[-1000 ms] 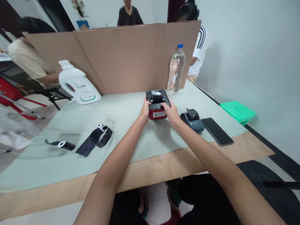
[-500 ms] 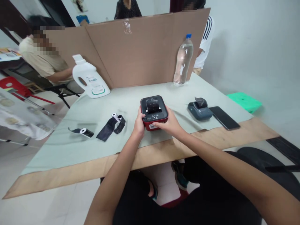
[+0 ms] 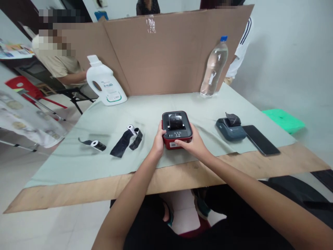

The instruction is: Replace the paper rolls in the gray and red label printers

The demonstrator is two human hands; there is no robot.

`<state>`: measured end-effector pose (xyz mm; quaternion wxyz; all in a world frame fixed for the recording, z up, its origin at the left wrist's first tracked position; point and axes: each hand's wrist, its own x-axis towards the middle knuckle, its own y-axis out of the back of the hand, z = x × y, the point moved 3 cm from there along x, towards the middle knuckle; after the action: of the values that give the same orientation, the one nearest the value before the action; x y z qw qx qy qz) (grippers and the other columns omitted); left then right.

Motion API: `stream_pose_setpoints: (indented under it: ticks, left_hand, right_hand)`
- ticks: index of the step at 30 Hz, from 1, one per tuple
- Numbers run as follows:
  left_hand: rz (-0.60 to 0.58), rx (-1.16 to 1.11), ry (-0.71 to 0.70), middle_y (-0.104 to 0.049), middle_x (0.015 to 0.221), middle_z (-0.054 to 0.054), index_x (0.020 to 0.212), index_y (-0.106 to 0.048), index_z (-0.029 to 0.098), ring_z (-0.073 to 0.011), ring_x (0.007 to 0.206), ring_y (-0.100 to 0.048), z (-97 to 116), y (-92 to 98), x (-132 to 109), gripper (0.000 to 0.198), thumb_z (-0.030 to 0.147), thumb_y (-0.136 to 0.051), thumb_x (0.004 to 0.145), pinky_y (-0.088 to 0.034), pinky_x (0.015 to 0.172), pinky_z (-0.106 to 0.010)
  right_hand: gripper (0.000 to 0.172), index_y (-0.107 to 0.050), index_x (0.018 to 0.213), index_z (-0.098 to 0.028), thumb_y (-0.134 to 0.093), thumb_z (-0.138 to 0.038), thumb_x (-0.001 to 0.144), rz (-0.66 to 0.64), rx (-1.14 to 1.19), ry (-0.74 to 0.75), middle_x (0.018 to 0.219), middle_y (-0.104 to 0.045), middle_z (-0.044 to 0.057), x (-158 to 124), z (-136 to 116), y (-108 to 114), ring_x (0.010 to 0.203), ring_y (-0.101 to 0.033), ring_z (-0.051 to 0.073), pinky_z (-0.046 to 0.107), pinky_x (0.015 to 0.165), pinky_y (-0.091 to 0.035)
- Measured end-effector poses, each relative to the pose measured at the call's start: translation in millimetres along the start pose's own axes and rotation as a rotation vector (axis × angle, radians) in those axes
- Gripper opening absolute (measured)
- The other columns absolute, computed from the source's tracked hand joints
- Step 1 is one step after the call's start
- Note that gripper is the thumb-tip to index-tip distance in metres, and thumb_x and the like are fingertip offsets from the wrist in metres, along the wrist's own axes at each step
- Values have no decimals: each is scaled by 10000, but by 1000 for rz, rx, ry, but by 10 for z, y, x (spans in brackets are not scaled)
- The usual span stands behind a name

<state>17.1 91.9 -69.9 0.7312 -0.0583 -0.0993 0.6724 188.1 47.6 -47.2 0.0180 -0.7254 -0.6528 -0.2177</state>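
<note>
A small red and black label printer (image 3: 177,129) sits on the pale green cloth (image 3: 145,114) near the table's front edge. My left hand (image 3: 158,140) grips its left side with fingers curled. My right hand (image 3: 191,143) holds the front right corner, thumb on the front face. A dark roll shows through the printer's top window.
Two black paper rolls (image 3: 127,138) (image 3: 93,143) lie left of the printer. A blue-grey printer (image 3: 230,127) and a phone (image 3: 260,139) lie to the right. A white jug (image 3: 105,83) and a water bottle (image 3: 213,67) stand before a cardboard screen (image 3: 166,52). Other people sit beyond it.
Both hands have drawn the red printer from the middle of the cloth toward the table's front edge. My view has shifted with it.
</note>
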Motion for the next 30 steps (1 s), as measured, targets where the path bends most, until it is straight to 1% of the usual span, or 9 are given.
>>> stream_pose_setpoints:
  ticks: [5, 8, 11, 14, 17, 20, 24, 27, 30]
  left_hand:
    - [66, -74, -9, -509, 1667, -67, 1555, -486, 207, -292, 1566, -450, -58, 39, 28, 789, 280, -530, 770, -401, 1288, -416]
    - [101, -144, -41, -548, 1625, -86, 1495, -535, 210, -306, 1561, -445, -70, 19, 43, 769, 287, -561, 730, -378, 1297, -436]
    - [143, -206, -20, -534, 1642, -67, 1503, -535, 226, -296, 1576, -425, -72, -10, 37, 792, 276, -574, 713, -348, 1314, -419]
    - [152, -233, 27, -476, 1697, -5, 1547, -522, 270, -268, 1622, -361, -72, -17, 18, 829, 252, -578, 721, -312, 1333, -374]
    - [122, -230, 56, -494, 1687, 27, 1584, -509, 292, -253, 1635, -342, -94, -11, 4, 833, 235, -574, 755, -275, 1354, -369]
    - [108, -205, -4, -502, 1682, 30, 1591, -509, 292, -250, 1639, -337, -126, -19, 0, 790, 242, -556, 804, -255, 1370, -387]
    - [110, -126, -114, -461, 1710, 25, 1570, -533, 302, -263, 1659, -297, -170, -50, -18, 659, 329, -521, 911, -264, 1379, -417]
    - [111, 4, -181, -442, 1719, 3, 1534, -567, 300, -256, 1674, -257, -186, -37, -59, 561, 378, -467, 987, -209, 1399, -450]
    - [89, 166, -225, -397, 1744, -25, 1498, -592, 297, -254, 1672, -257, -166, 10, -103, 503, 447, -412, 1054, -181, 1401, -481]
  right_hand:
    - [586, -636, 1316, -243, -630, -661, 905, 91, 284, -246, 1369, -688, 103, 215, 299, 55, 1277, -634, 306, 472, 1100, -505]
    - [478, -677, 1117, -269, -640, -676, 869, 187, 478, -359, 1174, -745, 51, 538, 559, 11, 1115, -682, 263, 377, 929, -564]
    - [393, -674, 1016, -277, -683, -636, 854, 243, 651, -400, 1000, -759, 20, 891, 774, -88, 958, -702, 223, 331, 819, -573]
    - [391, -684, 936, -273, -716, -650, 839, 236, 721, -354, 892, -756, 16, 1152, 910, -187, 920, -711, 228, 346, 820, -589]
    - [414, -699, 848, -284, -749, -693, 811, 170, 664, -231, 875, -758, 5, 1268, 984, -242, 986, -718, 244, 370, 886, -595]
    - [463, -705, 817, -285, -734, -747, 818, 106, 620, -180, 854, -764, 3, 1261, 1033, -261, 1035, -722, 275, 402, 922, -593]
    - [514, -751, 918, -256, -701, -763, 853, 55, 625, -160, 947, -801, 21, 1209, 1046, -275, 1039, -728, 275, 402, 982, -575]
    - [500, -752, 930, -260, -713, -752, 853, 45, 670, -149, 959, -806, 16, 1206, 1034, -284, 1039, -731, 268, 392, 1001, -570]
    - [496, -729, 952, -277, -701, -761, 847, 5, 709, -211, 981, -806, 10, 1215, 1019, -301, 1086, -728, 273, 396, 988, -585]
